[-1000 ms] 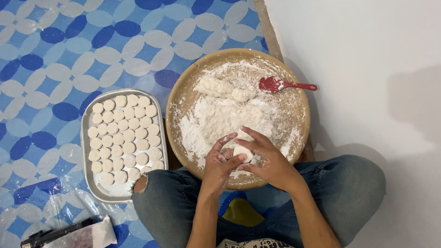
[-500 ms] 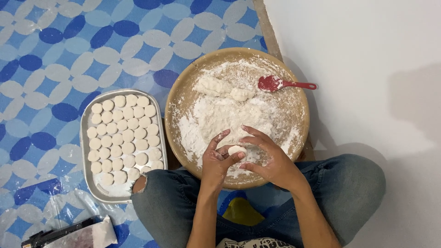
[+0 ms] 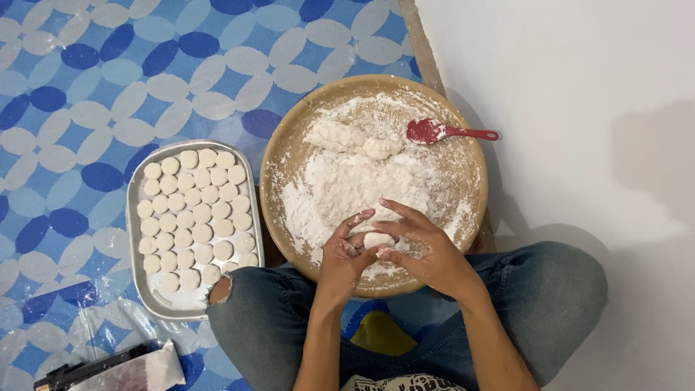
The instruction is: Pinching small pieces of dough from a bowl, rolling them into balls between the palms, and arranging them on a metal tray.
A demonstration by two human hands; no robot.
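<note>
We cup a small dough ball over the floured round tray.

At lower left a bag (image 3: 137,371) is cut off by the frame edge. Our left hand (image 3: 346,253) and right hand (image 3: 427,250) curl loosely, fingers (image 3: 356,219) half open, grasping the dough ball (image 3: 378,239) between them above the round tray (image 3: 289,156), right of the metal tray (image 3: 135,217) of dough discs (image 3: 195,213).

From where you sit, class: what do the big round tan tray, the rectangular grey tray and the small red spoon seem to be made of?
Round tan tray: probably wood or bamboo, matt, flour-dusted. Rectangular grey tray: metal, likely aluminium, dull sheen, rolled rim. Small red spoon: likely plastic or silicone, smooth uniform colour.
</note>
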